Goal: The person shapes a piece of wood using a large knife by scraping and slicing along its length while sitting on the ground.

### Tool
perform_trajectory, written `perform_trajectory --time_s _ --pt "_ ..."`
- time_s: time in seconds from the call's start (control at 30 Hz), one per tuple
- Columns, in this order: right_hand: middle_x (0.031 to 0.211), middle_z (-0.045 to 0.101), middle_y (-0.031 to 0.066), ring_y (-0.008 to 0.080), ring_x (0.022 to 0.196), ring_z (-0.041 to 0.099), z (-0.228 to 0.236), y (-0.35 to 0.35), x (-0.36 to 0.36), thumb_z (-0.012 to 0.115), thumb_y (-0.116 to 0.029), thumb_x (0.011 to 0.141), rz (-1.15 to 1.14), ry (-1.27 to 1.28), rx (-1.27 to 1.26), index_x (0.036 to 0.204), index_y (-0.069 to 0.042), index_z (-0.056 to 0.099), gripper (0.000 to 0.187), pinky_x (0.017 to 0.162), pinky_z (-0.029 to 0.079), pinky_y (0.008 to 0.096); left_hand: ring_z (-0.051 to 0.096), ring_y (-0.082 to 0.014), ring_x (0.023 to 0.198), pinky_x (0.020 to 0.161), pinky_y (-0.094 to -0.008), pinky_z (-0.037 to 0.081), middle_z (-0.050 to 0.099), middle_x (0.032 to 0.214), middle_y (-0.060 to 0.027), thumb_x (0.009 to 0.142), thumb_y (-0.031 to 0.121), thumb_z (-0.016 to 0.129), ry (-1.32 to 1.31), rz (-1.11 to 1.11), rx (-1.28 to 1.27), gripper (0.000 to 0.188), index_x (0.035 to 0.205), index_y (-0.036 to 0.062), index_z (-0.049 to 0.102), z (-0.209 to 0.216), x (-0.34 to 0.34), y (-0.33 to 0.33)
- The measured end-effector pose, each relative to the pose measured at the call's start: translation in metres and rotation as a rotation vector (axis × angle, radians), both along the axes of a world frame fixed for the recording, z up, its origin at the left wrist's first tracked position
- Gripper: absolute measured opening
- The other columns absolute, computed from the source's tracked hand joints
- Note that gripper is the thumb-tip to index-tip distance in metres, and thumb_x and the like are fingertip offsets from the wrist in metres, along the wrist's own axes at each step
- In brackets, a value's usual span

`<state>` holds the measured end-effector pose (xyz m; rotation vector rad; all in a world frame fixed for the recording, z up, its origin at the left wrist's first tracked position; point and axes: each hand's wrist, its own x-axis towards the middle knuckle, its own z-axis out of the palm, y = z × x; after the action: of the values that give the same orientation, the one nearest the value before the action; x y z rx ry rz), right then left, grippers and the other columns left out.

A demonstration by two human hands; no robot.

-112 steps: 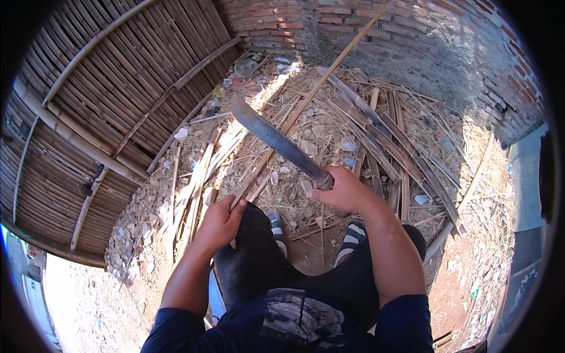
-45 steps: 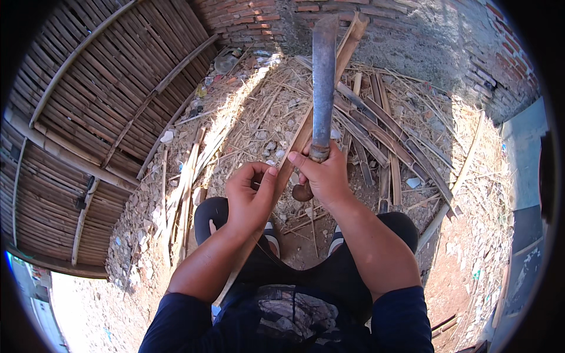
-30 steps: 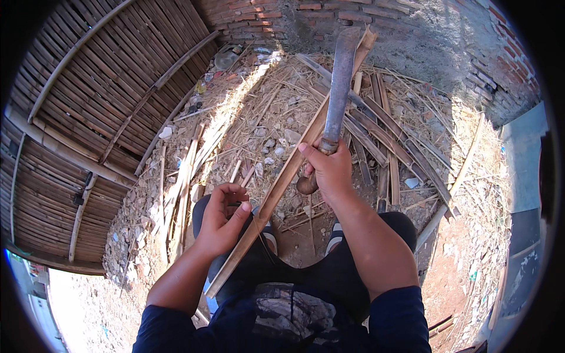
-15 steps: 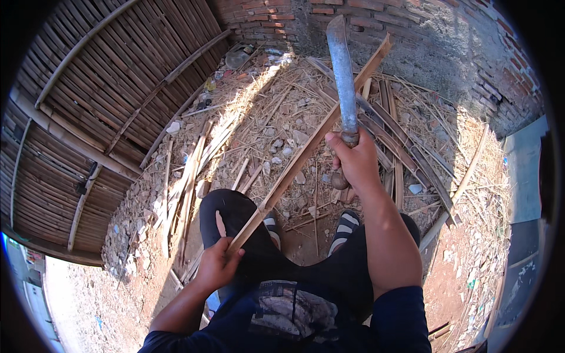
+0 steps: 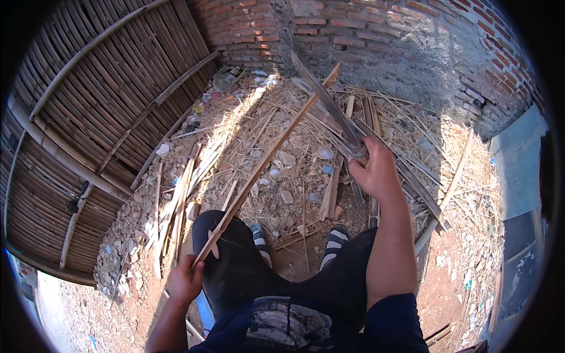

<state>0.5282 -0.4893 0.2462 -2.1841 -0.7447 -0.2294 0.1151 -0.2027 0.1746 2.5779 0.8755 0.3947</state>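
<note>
My left hand is closed around the near end of a long split bamboo strip. The strip slants up and away to the right, passing over my left knee. My right hand grips the handle of a machete, most of which my fingers hide. Its long dark blade points away and to the left, and it crosses the strip near the strip's far end; whether the two touch I cannot tell.
Split bamboo pieces lie heaped beyond my right hand, and more strips lie at left. Rubble and straw cover the ground. A slatted bamboo panel stands at left, a brick wall ahead. My sandalled feet are below.
The machete has tilted left, and its blade now crosses the bamboo strip. My left hand has moved down and left with the strip, which now shows its narrow edge.
</note>
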Motion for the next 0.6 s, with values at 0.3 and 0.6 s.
perform_trajectory --time_s 0.3,0.6 --pt "0.083 0.070 0.0166 0.0377 0.081 0.069 -0.017 0.040 -0.015 0.078 -0.022 0.078 0.019 -0.111 -0.342 0.100 -0.007 0.063 0.031 0.072 0.055 0.0471 0.062 -0.0417 0.069 0.062 -0.0483 0.046 0.062 0.072 -0.0207 0.096 0.016 0.058 0.103 -0.033 -0.079 0.017 0.096 0.0001 0.065 -0.013 -0.056 0.011" --pt "0.086 0.070 0.0155 0.0374 0.083 0.068 -0.028 0.028 0.029 0.079 -0.019 0.075 -0.224 -0.009 -0.174 0.096 -0.006 0.063 0.030 0.072 0.054 0.0477 0.062 -0.0436 0.065 0.059 -0.0493 0.047 0.062 0.070 -0.0221 0.093 0.014 0.059 0.103 -0.026 -0.151 0.016 0.089 -0.0005 0.064 -0.028 -0.123 0.009"
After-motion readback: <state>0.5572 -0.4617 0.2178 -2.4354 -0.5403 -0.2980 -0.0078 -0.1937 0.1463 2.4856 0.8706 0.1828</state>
